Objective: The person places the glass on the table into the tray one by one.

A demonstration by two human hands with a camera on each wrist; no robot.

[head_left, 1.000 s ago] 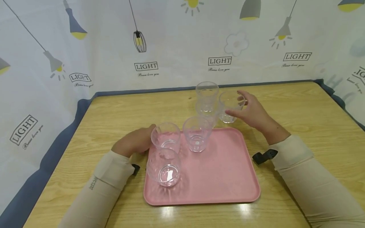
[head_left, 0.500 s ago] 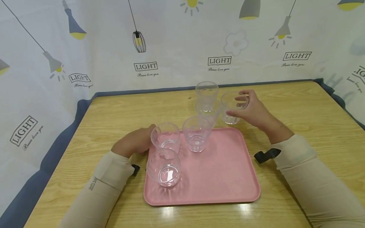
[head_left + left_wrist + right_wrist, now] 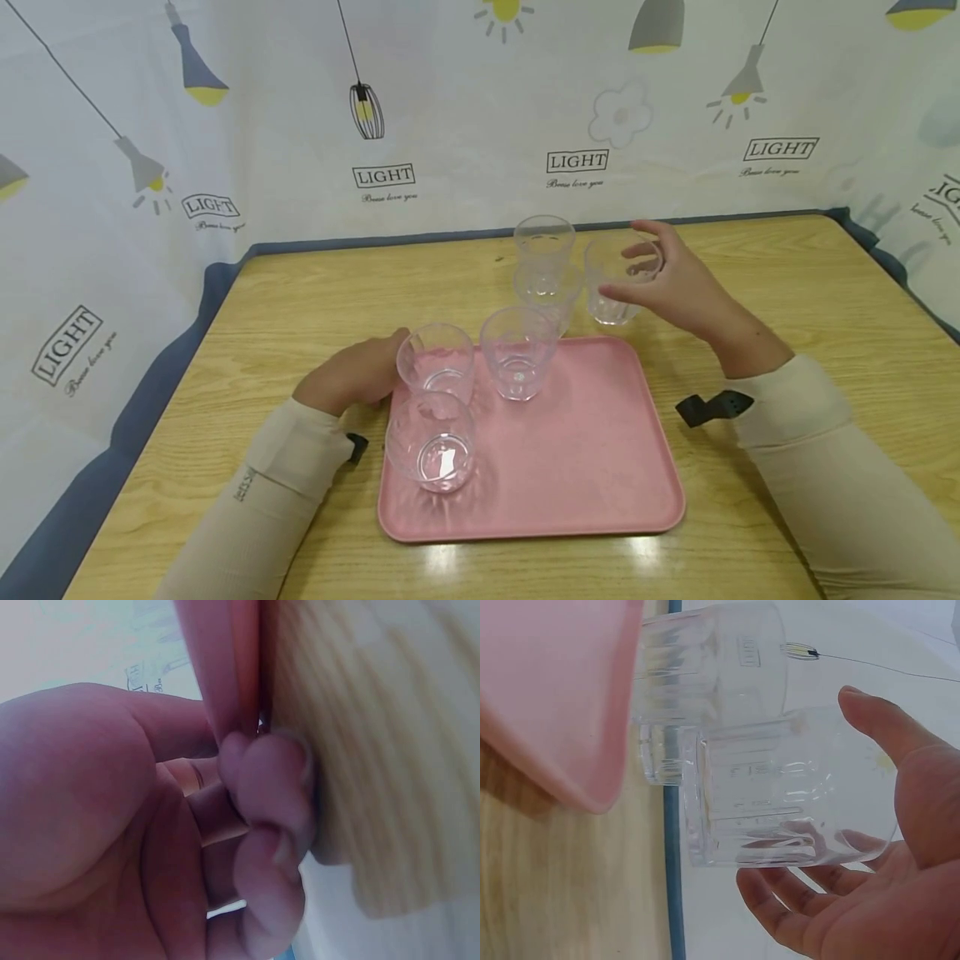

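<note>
My left hand (image 3: pixel 362 371) grips the left edge of a pink tray (image 3: pixel 570 467). In the left wrist view its fingers (image 3: pixel 274 780) curl at the tray's rim (image 3: pixel 217 660), and the thumb goes behind it. Beyond the tray's far right corner, my right hand (image 3: pixel 678 283) holds a clear plastic cup (image 3: pixel 611 312) between thumb and fingers. That cup (image 3: pixel 780 795) is upright; whether its base touches the table cannot be told. On the tray stand three clear cups: one front left (image 3: pixel 442 467), one behind it (image 3: pixel 427 358), one at the far middle (image 3: pixel 517 379).
Two more clear cups, one farther back (image 3: pixel 543 242) and one nearer (image 3: pixel 551 308), stand close together behind the tray, left of the held cup. The wooden table (image 3: pixel 315 283) ends at a curtain (image 3: pixel 480 108) printed with lamps.
My right hand has moved slightly right, and the cup in it has shifted the same way, away from the two cups behind the tray. The left hand and tray stay put.
</note>
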